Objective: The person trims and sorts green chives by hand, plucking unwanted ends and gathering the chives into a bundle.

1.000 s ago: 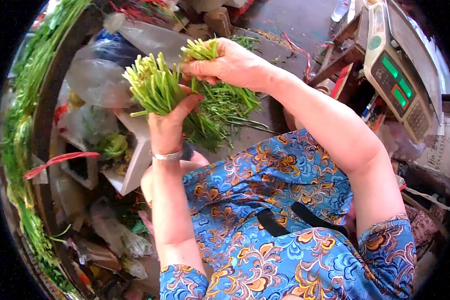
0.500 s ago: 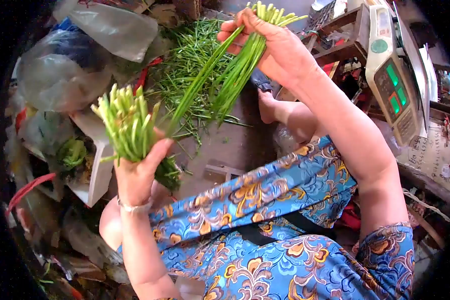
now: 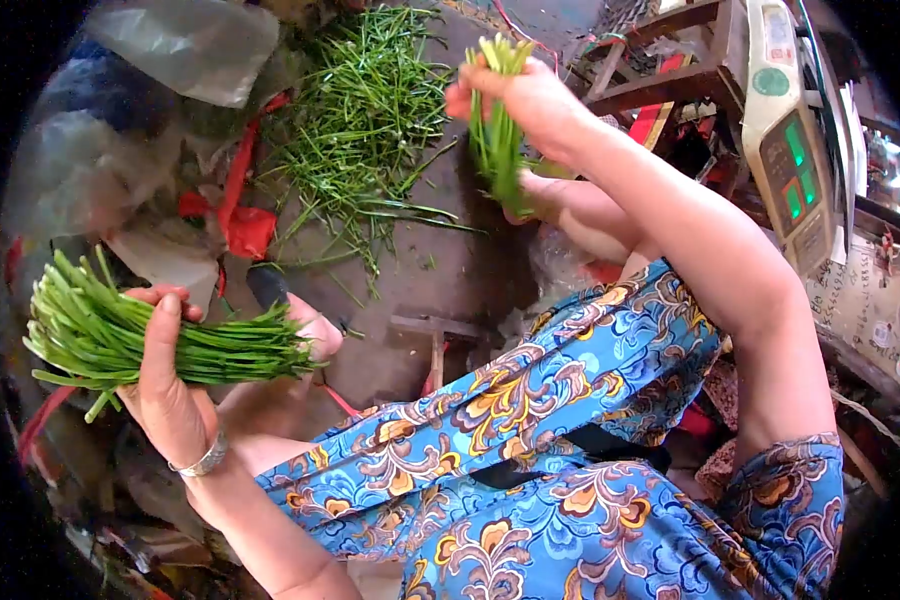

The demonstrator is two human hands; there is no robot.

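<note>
My left hand (image 3: 175,375) is wrapped around a thick bunch of green stalks (image 3: 235,345) that look like garlic chives. This bunch lies nearly level, its pale cut ends pointing left and its dark tips reaching over my knee area. Higher up, my right hand (image 3: 530,100) grips a thinner bunch of the same stalks (image 3: 495,150), cut ends up and the rest hanging down, slightly blurred. A wide gap separates the two hands. Beyond them, a loose heap of thin green stems and trimmings (image 3: 360,130) is spread on the floor.
A scale with a lit green display (image 3: 790,170) stands at the right, beside a wooden frame (image 3: 660,95). Plastic bags (image 3: 185,50) and a red plastic strip (image 3: 248,232) lie at the left. A low wooden piece (image 3: 435,328) sits near my lap.
My left hand has moved left and down, and its bunch has turned from upright to nearly level. The right-hand bunch hangs closer to vertical; strands no longer stretch between the hands. The view has shifted.
</note>
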